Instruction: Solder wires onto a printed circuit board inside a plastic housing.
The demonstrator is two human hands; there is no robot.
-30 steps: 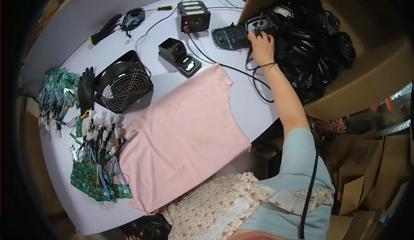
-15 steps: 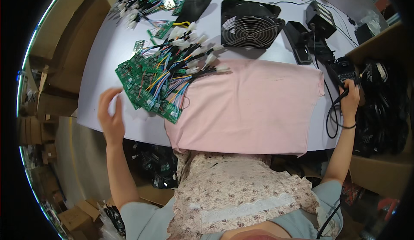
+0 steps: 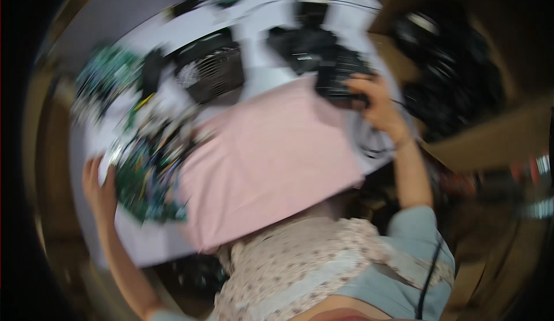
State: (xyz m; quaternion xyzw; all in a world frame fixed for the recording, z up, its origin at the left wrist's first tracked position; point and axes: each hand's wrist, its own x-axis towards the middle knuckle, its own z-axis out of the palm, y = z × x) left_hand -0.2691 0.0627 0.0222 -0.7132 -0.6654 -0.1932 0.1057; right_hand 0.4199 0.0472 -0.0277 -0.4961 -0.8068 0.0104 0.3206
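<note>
A black casing [image 3: 334,79] was held in a person's right hand [image 3: 378,104] at the far right corner of a pink cloth [image 3: 271,153], thumb and fingers closed on the casing's near right end; blur hid whether its underside met the fabric. The left hand [image 3: 100,188] was off the cloth's left end, thumb and fingers apart, just beside a pile of green boards [image 3: 135,179]; whether any fingertip touched them could not be told. The boards lay along the cloth's left edge, their wires [image 3: 160,155] and pale connectors [image 3: 165,116] in a tangle. A second bunch [image 3: 115,70] sat farther out beyond that edge, with a black glove [image 3: 153,71] between it and a fan [image 3: 210,67] just past the cloth's far edge. Beyond the far right corner were a dark stand [image 3: 299,49] and a black box [image 3: 311,10]. A cable [image 3: 375,151] curled right of the cloth; farther right, a carton [image 3: 487,139] held black parts [image 3: 453,75]. A flowered apron [image 3: 300,257] was on the cloth's near side, and pale table [image 3: 137,243] showed to its left.
</note>
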